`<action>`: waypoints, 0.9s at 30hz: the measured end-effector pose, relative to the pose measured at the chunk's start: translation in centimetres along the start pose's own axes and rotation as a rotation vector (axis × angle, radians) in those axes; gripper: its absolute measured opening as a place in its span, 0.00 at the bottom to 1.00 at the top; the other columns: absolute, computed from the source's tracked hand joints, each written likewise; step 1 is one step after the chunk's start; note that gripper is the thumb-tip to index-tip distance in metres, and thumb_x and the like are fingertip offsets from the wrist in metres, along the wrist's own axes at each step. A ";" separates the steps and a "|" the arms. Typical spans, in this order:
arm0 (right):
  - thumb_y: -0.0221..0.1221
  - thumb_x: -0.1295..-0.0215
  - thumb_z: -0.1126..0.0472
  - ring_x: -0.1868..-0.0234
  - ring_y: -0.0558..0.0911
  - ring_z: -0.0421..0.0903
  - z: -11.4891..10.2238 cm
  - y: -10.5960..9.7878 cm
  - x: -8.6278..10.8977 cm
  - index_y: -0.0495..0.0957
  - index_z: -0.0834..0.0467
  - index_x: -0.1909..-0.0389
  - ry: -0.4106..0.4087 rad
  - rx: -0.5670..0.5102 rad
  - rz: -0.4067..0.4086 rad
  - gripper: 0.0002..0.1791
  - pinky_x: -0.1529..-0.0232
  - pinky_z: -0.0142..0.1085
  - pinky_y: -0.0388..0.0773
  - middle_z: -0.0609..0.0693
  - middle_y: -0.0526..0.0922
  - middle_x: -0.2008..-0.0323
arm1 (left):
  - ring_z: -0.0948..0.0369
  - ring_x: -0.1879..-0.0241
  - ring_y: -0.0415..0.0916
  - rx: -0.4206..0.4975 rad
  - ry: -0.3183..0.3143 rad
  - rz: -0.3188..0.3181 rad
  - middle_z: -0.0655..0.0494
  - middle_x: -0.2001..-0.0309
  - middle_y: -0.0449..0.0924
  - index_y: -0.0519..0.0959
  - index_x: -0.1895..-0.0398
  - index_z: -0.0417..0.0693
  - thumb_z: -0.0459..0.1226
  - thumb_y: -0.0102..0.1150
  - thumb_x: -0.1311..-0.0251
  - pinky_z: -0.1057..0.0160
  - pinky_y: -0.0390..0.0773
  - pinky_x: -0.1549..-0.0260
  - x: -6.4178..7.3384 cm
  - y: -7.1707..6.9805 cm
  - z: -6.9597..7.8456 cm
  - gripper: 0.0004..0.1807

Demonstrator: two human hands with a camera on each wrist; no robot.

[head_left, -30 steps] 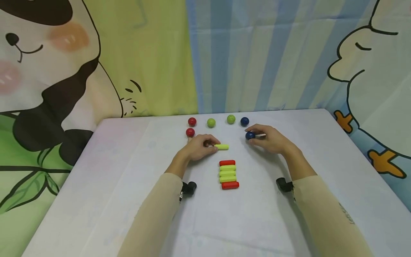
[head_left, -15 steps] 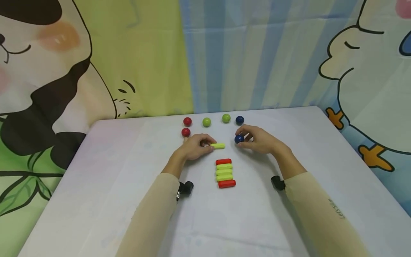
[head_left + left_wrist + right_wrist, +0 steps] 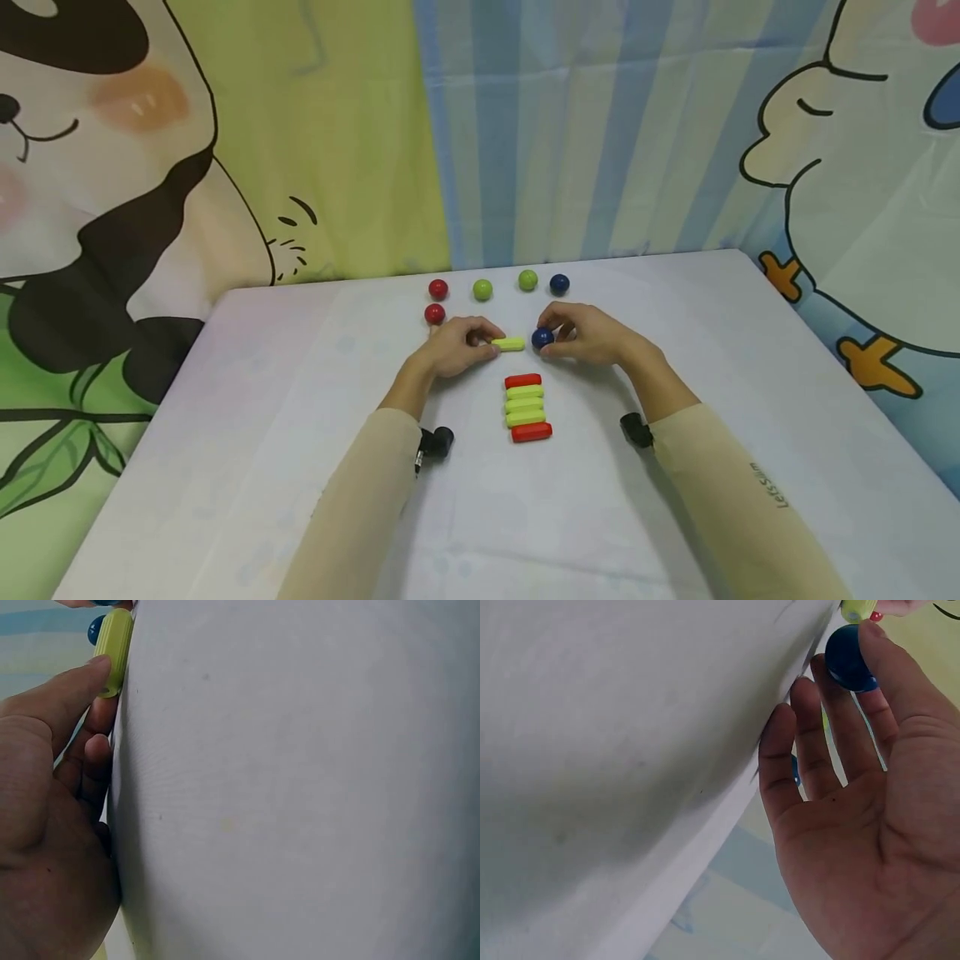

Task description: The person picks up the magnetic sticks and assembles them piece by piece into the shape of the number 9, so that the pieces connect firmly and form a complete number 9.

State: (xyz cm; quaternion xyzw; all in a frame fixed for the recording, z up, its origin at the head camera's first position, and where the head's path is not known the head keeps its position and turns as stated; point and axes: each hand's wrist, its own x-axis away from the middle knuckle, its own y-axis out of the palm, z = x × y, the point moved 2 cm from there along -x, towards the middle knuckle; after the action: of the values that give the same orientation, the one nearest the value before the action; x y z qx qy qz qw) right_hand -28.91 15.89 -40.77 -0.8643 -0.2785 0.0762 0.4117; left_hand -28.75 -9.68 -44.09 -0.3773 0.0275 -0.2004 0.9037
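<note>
My left hand [image 3: 452,346] pinches a yellow-green ridged rod [image 3: 509,343] between thumb and fingers, close over the white table. In the left wrist view the thumb lies on the near end of the rod [image 3: 114,652]. My right hand [image 3: 588,333] holds a dark blue ball [image 3: 542,337] by the thumb and fingertips, just right of the rod's free end. The right wrist view shows the thumb on the ball [image 3: 847,658], with the other fingers extended beside it. Nearer me, a column of red rods [image 3: 532,432] and yellow-green rods [image 3: 524,404] lies side by side.
Along the table's back edge are a red ball [image 3: 438,289], two green balls [image 3: 482,289] and another blue ball [image 3: 559,284]. A second red ball [image 3: 434,314] sits just beyond my left hand. Behind the white table [image 3: 300,467] hangs a cartoon-printed curtain [image 3: 360,150].
My right hand has carried the blue ball left and toward me, up close to the rod's end. My left hand keeps its pinch almost in place. The head view has shifted slightly.
</note>
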 end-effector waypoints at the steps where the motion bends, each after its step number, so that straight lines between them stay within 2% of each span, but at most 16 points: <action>1: 0.71 0.36 0.56 0.51 0.82 0.50 0.0 0.0 0.0 0.77 0.53 0.45 -0.001 0.001 -0.001 0.20 0.44 0.47 0.78 0.51 0.84 0.47 | 0.57 0.53 0.71 0.000 0.000 0.000 0.61 0.56 0.80 0.84 0.48 0.64 0.44 0.65 0.31 0.57 0.67 0.50 0.0 0.1 0.0 0.11; 10: 0.71 0.36 0.56 0.51 0.81 0.51 0.1 0.3 -0.1 0.79 0.52 0.46 0.000 0.000 -0.001 0.20 0.44 0.47 0.78 0.51 0.83 0.49 | 0.57 0.55 0.71 0.022 0.013 -0.009 0.59 0.56 0.79 0.84 0.46 0.62 0.44 0.63 0.30 0.59 0.68 0.53 -0.2 0.1 -0.1 0.12; 19: 0.70 0.34 0.56 0.52 0.80 0.50 -0.1 1.1 -0.8 0.78 0.52 0.45 -0.005 -0.031 0.003 0.19 0.46 0.44 0.78 0.51 0.83 0.48 | 0.56 0.56 0.70 0.044 -0.009 -0.004 0.57 0.57 0.78 0.84 0.47 0.60 0.42 0.63 0.30 0.58 0.68 0.55 0.1 -0.1 -0.3 0.11; 23: 0.69 0.34 0.57 0.51 0.79 0.50 0.2 1.1 -0.6 0.78 0.52 0.41 0.009 -0.026 0.003 0.22 0.46 0.44 0.78 0.51 0.81 0.44 | 0.56 0.55 0.70 0.046 0.005 -0.019 0.57 0.56 0.78 0.83 0.45 0.61 0.44 0.62 0.29 0.59 0.68 0.55 -0.2 0.1 -0.3 0.12; 27: 0.68 0.32 0.57 0.48 0.78 0.49 0.2 0.8 -0.5 0.78 0.51 0.37 -0.031 -0.003 -0.012 0.23 0.43 0.45 0.77 0.49 0.81 0.44 | 0.56 0.55 0.71 0.051 0.005 -0.011 0.58 0.55 0.79 0.84 0.45 0.60 0.43 0.63 0.30 0.59 0.70 0.54 -0.3 -0.1 0.0 0.13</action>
State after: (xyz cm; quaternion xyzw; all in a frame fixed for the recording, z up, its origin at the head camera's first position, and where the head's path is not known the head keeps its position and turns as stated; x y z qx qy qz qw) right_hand -29.09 15.33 -41.49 -0.8620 -0.2903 0.0868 0.4064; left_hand -29.07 -9.63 -44.11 -0.3540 0.0225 -0.2069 0.9118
